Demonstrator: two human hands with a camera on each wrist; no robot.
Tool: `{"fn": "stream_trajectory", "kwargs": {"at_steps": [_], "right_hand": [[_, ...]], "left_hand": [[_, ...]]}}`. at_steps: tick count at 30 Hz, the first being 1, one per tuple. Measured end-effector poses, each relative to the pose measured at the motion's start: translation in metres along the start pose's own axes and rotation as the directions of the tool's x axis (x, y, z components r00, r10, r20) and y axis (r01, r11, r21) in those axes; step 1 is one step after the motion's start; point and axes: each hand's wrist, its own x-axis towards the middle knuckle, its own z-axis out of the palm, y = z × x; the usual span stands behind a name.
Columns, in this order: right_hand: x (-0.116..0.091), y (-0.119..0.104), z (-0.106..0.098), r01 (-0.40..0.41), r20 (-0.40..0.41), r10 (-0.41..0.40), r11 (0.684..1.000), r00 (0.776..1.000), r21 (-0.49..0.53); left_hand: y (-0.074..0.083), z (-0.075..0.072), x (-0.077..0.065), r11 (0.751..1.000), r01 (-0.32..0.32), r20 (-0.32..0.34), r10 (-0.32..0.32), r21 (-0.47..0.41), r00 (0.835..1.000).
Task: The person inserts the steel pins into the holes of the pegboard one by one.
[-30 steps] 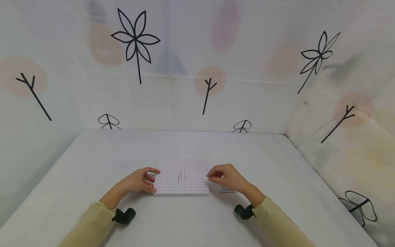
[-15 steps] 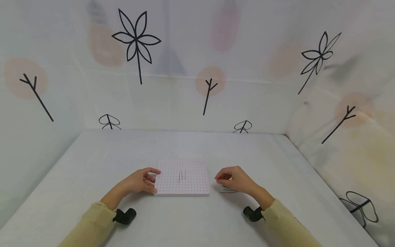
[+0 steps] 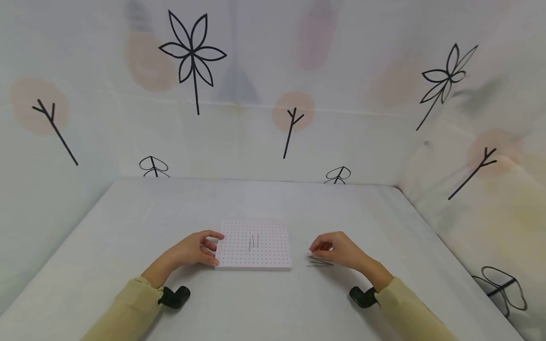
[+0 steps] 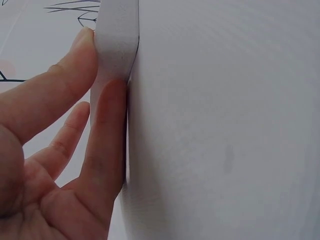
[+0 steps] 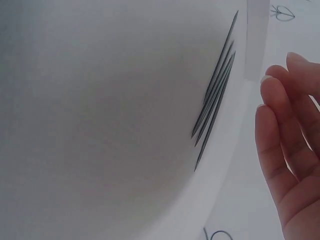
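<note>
A white board [image 3: 275, 244] with a grid of small holes lies mid-table. Three thin dark sticks [image 3: 253, 241] stand up near its middle. My left hand [image 3: 192, 248] rests against the board's left edge, thumb at the near corner and a finger farther back; the left wrist view has these fingers fairly straight along the board's side [image 4: 117, 40]. To the right, my right hand [image 3: 337, 248] hovers over a small pile of dark, pointed sticks [image 5: 214, 97]. Its fingers [image 5: 267, 130] bend loosely, nothing visible between them, apart from the pile.
A white cloth-covered table [image 3: 170, 208] runs back to a printed fabric wall [image 3: 247, 142]. A black wrist camera [image 3: 176, 297] sits under the left sleeve, another black wrist camera [image 3: 362, 297] under the right sleeve.
My right hand has moved from the board's right edge rightward to above the stick pile. The left hand stays at the board's left edge, and the view has shifted slightly.
</note>
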Motion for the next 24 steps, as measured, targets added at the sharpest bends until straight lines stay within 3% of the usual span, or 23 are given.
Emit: {"fn": "stream_trajectory", "kwargs": {"at_steps": [24], "right_hand": [[0.0, 0.024, -0.008, -0.049, 0.102, 0.053, 0.998, 0.993, -0.036]], "left_hand": [[0.008, 0.001, -0.003, 1.0, 0.003, -0.008, -0.003, 0.003, 1.0]]}}
